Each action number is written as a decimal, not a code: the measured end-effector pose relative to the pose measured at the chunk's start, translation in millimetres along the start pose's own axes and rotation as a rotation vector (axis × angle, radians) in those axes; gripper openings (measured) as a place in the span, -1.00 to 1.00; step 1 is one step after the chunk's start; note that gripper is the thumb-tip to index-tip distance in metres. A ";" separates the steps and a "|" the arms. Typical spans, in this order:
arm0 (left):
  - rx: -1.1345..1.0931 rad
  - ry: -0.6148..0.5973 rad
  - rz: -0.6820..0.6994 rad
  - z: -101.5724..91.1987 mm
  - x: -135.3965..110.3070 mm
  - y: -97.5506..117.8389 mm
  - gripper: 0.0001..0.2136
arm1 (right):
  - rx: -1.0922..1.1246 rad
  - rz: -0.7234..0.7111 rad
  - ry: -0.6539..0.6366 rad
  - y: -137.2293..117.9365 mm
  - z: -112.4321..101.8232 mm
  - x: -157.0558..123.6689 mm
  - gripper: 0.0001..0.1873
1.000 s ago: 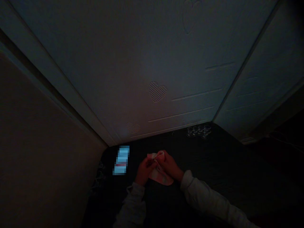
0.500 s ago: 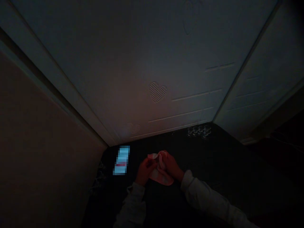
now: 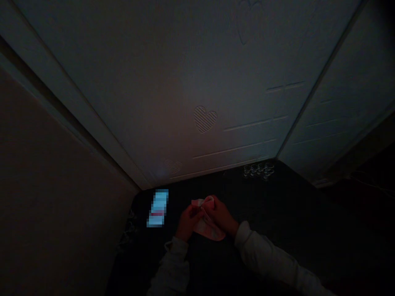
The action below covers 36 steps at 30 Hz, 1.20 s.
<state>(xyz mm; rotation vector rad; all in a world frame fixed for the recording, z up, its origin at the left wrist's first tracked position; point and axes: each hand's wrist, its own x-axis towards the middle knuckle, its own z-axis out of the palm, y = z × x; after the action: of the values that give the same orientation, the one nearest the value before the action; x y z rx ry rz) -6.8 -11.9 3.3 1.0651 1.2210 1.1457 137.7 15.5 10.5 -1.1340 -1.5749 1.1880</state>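
Note:
The scene is very dark. A small pale pink piece of cloth lies on a dark surface in front of me. My left hand pinches its left side with closed fingers. My right hand grips its upper edge, fingers curled over the fabric. Both sleeves are light grey.
A lit, blurred phone screen lies to the left of my hands. Several small clear glass items stand at the back by a white panel with embossed hearts. A brownish wall rises on the left.
My right hand's fingers shifted slightly along the cloth's upper edge and back. Nothing else has moved.

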 end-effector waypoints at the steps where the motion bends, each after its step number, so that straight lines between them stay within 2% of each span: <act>1: 0.001 0.004 -0.001 -0.1 0.3 -0.6 -0.74 | -0.006 -0.001 0.002 -0.8 -0.2 -0.5 -0.83; 7: -0.019 -0.029 0.007 -0.8 0.9 -3.1 -0.69 | 0.035 -0.024 -0.013 -0.6 -1.4 -1.2 -0.77; 15: 0.013 -0.004 0.005 -2.4 3.1 -8.2 -0.70 | 0.080 -0.024 0.006 -0.5 -2.5 -0.6 -0.67; 26: 0.007 -0.008 0.010 0.6 -0.5 0.7 -0.74 | 0.017 -0.020 -0.021 3.7 -0.3 0.2 -0.83; 32: 0.010 -0.001 0.011 -0.7 0.8 -0.2 -0.77 | 0.006 -0.042 -0.031 3.8 0.1 -0.2 -0.83; 36: 0.030 -0.010 0.016 -1.3 1.4 -2.9 -0.78 | -0.008 -0.034 -0.014 7.3 0.3 1.8 -0.75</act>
<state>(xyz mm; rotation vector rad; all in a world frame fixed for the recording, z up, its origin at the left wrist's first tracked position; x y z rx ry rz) -7.9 -10.8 0.2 1.1035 1.2273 1.1364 138.2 18.2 3.5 -1.1023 -1.6040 1.1708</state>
